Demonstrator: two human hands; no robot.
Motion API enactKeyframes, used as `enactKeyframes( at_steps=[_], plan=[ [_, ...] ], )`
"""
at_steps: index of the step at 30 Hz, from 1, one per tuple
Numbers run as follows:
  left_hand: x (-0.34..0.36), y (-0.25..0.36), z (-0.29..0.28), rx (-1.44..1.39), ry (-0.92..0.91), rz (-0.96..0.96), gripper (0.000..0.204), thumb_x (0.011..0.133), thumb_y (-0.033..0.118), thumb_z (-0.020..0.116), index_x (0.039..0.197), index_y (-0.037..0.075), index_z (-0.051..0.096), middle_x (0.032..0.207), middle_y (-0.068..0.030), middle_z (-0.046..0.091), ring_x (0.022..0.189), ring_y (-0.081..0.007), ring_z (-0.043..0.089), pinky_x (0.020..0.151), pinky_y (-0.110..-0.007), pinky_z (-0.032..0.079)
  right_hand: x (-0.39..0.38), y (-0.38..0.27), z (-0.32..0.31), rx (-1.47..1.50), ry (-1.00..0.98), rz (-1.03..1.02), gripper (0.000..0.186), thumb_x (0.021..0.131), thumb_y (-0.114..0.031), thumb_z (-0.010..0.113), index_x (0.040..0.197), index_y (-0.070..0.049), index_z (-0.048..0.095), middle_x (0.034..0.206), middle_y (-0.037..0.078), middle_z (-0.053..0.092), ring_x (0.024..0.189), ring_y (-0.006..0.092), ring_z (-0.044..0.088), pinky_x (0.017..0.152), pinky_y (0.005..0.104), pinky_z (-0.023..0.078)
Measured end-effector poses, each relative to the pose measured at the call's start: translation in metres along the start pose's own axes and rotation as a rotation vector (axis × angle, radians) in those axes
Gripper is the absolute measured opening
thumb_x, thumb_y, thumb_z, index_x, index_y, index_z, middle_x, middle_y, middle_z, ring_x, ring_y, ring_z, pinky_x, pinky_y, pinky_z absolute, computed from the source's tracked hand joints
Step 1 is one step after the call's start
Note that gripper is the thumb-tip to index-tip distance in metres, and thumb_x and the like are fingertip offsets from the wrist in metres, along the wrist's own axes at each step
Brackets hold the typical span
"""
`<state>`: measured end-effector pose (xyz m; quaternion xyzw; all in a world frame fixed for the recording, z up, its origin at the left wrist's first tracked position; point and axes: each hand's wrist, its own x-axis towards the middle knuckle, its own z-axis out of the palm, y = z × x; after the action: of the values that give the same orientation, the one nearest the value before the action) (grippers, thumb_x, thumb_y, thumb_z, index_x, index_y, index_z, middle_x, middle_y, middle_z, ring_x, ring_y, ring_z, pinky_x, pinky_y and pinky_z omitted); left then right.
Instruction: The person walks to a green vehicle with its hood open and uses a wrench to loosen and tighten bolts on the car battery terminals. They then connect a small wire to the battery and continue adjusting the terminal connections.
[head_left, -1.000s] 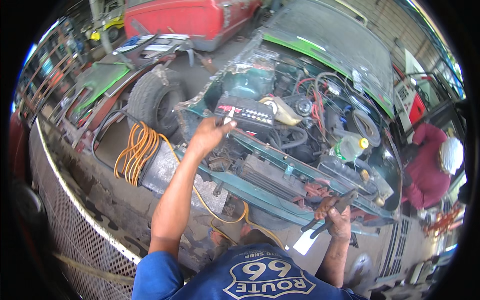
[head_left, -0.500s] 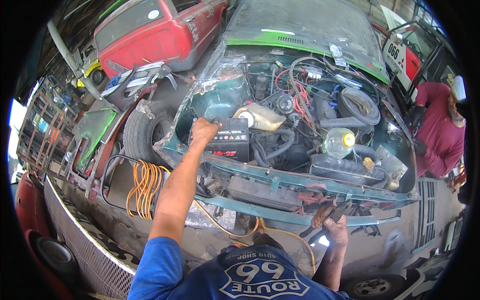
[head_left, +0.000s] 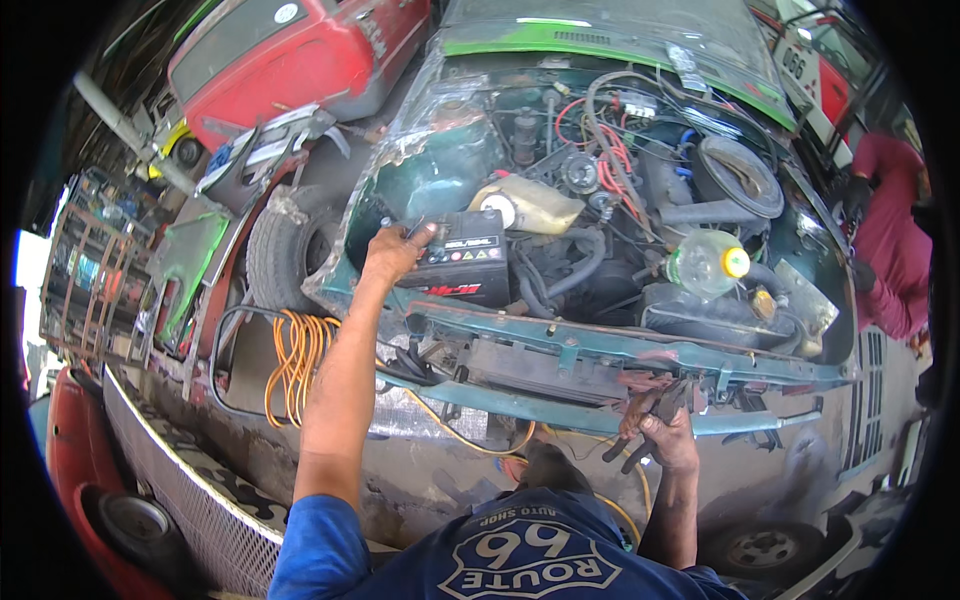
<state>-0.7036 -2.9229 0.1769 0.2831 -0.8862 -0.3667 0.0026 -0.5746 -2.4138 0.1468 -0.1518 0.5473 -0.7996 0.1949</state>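
1. The battery, dark-cased, sat in the engine bay directly right of the left hand, its left end under that hand's fingers.
2. The left hand had come down: a second earlier it was raised over the battery with a small pale thing seemingly pinched in it. Now its fingers were half curled at the left end of the battery's top, thumb side toward the battery. The pale thing could no longer be made out, and I could not tell whether the fingers gripped anything.
3. That change suggested the work had passed from reaching to contact, centred on the battery's left end.
4. The right hand had stayed low, well right of the left one and nearer the body, by the teal front beam. Its fingers were closed round a dark plier-like tool, well apart from the battery and apparently just kept ready.
5. Farther out, a beige container lay beyond and right of the left hand, a yellow-capped bottle stood ahead of the right hand, an orange coil hung left of the left hand and nearer the body, and a co-worker in maroon was far to the right hand's right.
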Motion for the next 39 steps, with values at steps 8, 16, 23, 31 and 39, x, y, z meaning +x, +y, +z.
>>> enactKeyframes(
  at_steps=[8,16,23,31,39],
  plan=[
    [-0.004,-0.019,-0.010,0.095,0.373,0.255,0.027,0.097,0.022,0.065,0.108,0.000,0.076,0.102,-0.0244,0.077,0.104,-0.0425,0.074,0.094,-0.049,0.057,0.067,0.026,0.010,0.100,-0.217,0.073,0.033,0.098,-0.030,0.079,0.092,0.000,0.065,0.080,0.010,0.064,0.075,0.0211,0.064,0.070,0.0382,0.053],
    [0.037,0.012,0.000,0.370,0.310,0.275,0.020,0.089,0.015,0.074,0.107,0.006,0.076,0.103,-0.0239,0.076,0.102,-0.0447,0.073,0.094,-0.052,0.058,0.121,0.025,0.029,0.034,-0.406,0.141,0.035,0.099,-0.033,0.077,0.089,-0.002,0.065,0.081,0.008,0.065,0.077,0.0189,0.064,0.070,0.0350,0.052],
    [0.061,0.023,0.003,0.427,0.297,0.280,0.025,0.086,0.017,0.080,0.108,0.007,0.075,0.102,-0.0236,0.076,0.101,-0.0434,0.073,0.090,-0.051,0.058,0.133,0.029,0.030,0.012,-0.459,0.178,0.031,0.101,-0.029,0.076,0.093,-0.001,0.068,0.083,0.005,0.067,0.076,0.0142,0.064,0.069,0.0319,0.053],
    [0.056,0.014,-0.013,0.367,0.087,0.361,0.052,0.080,0.019,0.089,0.123,0.000,0.069,0.116,-0.0204,0.076,0.109,-0.0367,0.074,0.097,-0.043,0.059,0.133,0.033,0.048,-0.040,-0.392,0.159,0.026,0.102,-0.025,0.074,0.092,-0.001,0.067,0.082,0.004,0.066,0.076,0.0135,0.063,0.069,0.0314,0.052],
    [0.022,-0.003,-0.022,0.124,0.134,0.486,0.059,0.074,0.002,0.089,0.129,0.002,0.067,0.129,-0.0221,0.068,0.121,-0.0374,0.068,0.107,-0.043,0.054,0.140,0.024,0.097,-0.135,-0.222,0.141,0.029,0.102,-0.028,0.075,0.092,-0.003,0.063,0.080,0.007,0.064,0.075,0.0179,0.064,0.071,0.0351,0.053]
  ],
)
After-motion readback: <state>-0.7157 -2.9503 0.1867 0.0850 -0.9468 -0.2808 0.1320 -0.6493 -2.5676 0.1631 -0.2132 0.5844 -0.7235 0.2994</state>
